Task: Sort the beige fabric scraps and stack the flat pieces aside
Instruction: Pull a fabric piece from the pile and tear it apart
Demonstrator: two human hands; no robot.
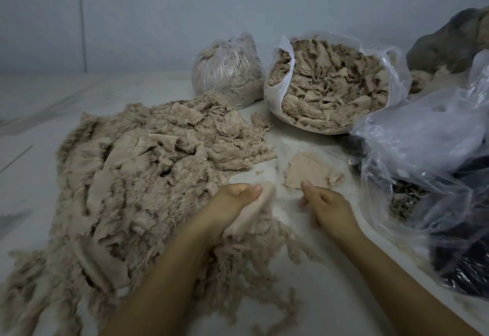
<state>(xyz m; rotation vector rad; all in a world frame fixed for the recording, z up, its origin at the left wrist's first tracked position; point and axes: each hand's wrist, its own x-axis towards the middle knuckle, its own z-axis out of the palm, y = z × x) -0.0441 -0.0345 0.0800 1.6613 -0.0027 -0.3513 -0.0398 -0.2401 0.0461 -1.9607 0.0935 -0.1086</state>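
Note:
A big heap of beige fabric scraps (pixel 137 171) covers the left and middle of the white surface. My left hand (pixel 232 203) grips a beige scrap (pixel 254 211) at the heap's right edge, thumb on top of it. A small stack of flat beige pieces (pixel 309 170) lies to the right of the heap. Just below that stack is my right hand (pixel 325 203), fingers curled and thumb up, with nothing visibly in it.
An open white plastic bag (pixel 280 81) full of beige scraps stands behind the stack. A tied clear bag (pixel 227 71) of scraps sits to its left. Crumpled clear plastic bags (pixel 428 140) with dark contents fill the right side. A grey wall closes the back.

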